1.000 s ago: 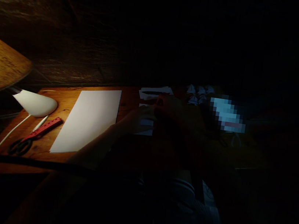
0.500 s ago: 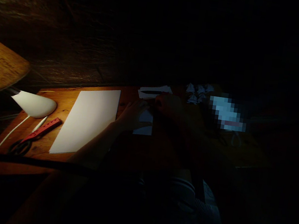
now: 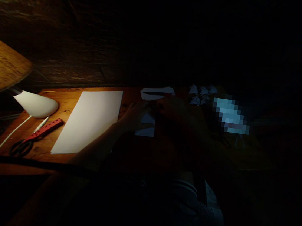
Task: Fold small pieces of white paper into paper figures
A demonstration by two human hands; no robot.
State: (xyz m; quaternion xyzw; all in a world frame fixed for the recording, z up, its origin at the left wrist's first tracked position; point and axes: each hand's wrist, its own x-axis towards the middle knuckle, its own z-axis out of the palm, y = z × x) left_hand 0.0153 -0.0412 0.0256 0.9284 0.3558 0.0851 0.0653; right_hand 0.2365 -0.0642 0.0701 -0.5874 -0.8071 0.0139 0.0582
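Note:
In the dim middle of the table, my left hand (image 3: 136, 114) lies over a small sheet of white paper (image 3: 146, 131), its fingers stretched toward the sheet's far end. My right hand (image 3: 167, 106) is beside it at the sheet's far right, the fingers curled closed. Whatever those fingers hold is lost in the dark. Just beyond both hands is a small pile of white paper pieces (image 3: 153, 97), with a dark, narrow object (image 3: 155, 93) lying across it. Farther right, several small folded paper shapes (image 3: 196, 99) stand in a group.
A stack of large white sheets (image 3: 91, 119) lies to the left. Past it are a white lamp base (image 3: 36, 105), a red strip with holes (image 3: 47, 128), black-handled scissors (image 3: 21, 148) and a white cord (image 3: 10, 134). A blurred bright rectangle (image 3: 232, 115) sits at the right.
The view has shifted very slightly. Both hands stay almost where they were over the small sheet, and the right hand has darkened a little.

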